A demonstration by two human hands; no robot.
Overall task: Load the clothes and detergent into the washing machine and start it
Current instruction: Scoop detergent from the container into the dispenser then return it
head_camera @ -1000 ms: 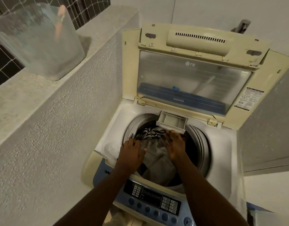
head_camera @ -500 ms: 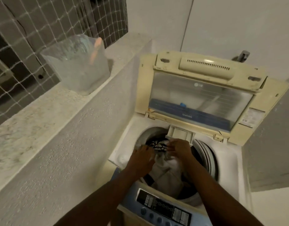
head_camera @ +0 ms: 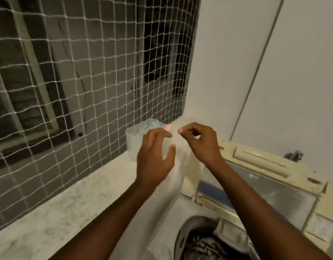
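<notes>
- Two hands are raised in front of us, above the ledge that runs along the netted window.
- Our left hand is open, fingers spread and curved, thumb apart; it holds nothing, and sits in front of the clear plastic bag standing on the ledge.
- Whether it touches the bag we cannot tell; the picture is blurred there.
- Our right hand is loosely curled just beside the left, forefinger and thumb drawn near each other; nothing shows between them.
- Something orange-pink pokes up at the bag's top, between the two hands.
- The washing machine stands low on the right, its lid raised.
- Clothes, dark patterned and grey, lie in the drum at the bottom edge.
</notes>
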